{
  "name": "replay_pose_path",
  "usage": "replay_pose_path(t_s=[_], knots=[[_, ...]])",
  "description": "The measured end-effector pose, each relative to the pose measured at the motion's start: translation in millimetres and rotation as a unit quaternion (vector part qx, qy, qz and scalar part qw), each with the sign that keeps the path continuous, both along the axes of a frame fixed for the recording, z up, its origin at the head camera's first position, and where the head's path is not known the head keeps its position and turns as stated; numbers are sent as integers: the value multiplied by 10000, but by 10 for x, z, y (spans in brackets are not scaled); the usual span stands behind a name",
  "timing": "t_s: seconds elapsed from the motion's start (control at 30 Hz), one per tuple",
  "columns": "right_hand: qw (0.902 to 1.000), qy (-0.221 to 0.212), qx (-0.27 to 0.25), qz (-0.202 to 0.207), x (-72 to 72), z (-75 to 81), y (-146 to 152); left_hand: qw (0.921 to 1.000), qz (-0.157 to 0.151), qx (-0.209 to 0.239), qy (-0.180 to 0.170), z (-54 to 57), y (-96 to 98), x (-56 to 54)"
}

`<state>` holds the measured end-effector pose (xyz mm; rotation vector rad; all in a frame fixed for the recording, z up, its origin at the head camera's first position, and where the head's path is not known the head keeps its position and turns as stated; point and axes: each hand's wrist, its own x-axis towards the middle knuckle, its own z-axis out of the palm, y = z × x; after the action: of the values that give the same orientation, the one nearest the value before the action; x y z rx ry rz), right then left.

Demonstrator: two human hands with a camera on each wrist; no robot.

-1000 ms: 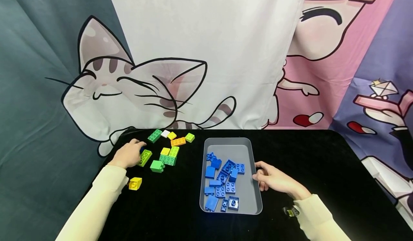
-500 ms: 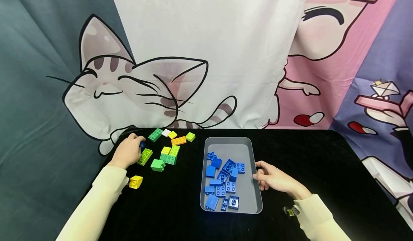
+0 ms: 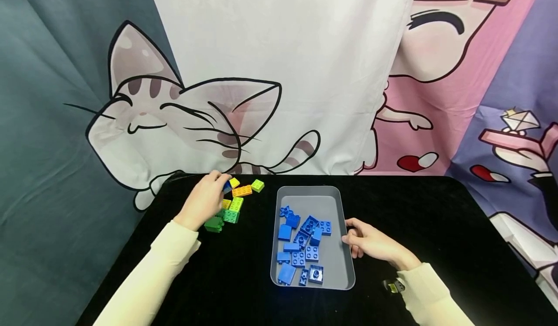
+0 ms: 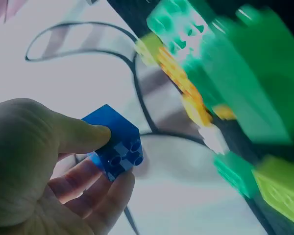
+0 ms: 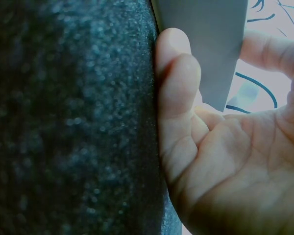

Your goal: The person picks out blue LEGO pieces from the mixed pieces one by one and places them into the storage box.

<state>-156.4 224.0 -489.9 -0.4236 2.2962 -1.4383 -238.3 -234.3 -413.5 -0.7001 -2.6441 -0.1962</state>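
Observation:
My left hand (image 3: 201,204) pinches a blue brick (image 4: 118,134) between thumb and fingers, with the brick's studs showing in the left wrist view. In the head view only a small part of that brick peeks out past the fingertips. The hand hovers over the left group of bricks and hides some of them. A grey tray (image 3: 334,268) lies mid-table, holding several blue bricks (image 3: 285,232) mostly on its left side. At the tray's right edge, my right hand (image 3: 370,241) grips the rim; in the right wrist view its fingers lie along the outer side of the tray wall (image 5: 215,54).
Left of the tray lie a green brick (image 3: 213,225), a teal brick (image 3: 231,216), a lime brick (image 3: 257,185), an orange brick (image 3: 241,191) and a yellow brick (image 3: 234,182). Black cloth (image 3: 414,209) covers the table; a printed curtain (image 3: 279,50) hangs behind.
My left hand has moved right from the far-left bricks, carrying the blue brick. Its arm now covers the yellow and lime bricks seen earlier there. The right hand and tray have stayed put.

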Motion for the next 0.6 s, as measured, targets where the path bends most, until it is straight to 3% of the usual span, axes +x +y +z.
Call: replay_pose_path(t_s=[0.27,0.6], knots=[[10000,-1,-24,-24,6,6,0,9983,-577,-105,62,-2,554,28],[10000,-18,-13,-27,5,15,-6,9916,-1234,-371,-147,-59,1170,124]])
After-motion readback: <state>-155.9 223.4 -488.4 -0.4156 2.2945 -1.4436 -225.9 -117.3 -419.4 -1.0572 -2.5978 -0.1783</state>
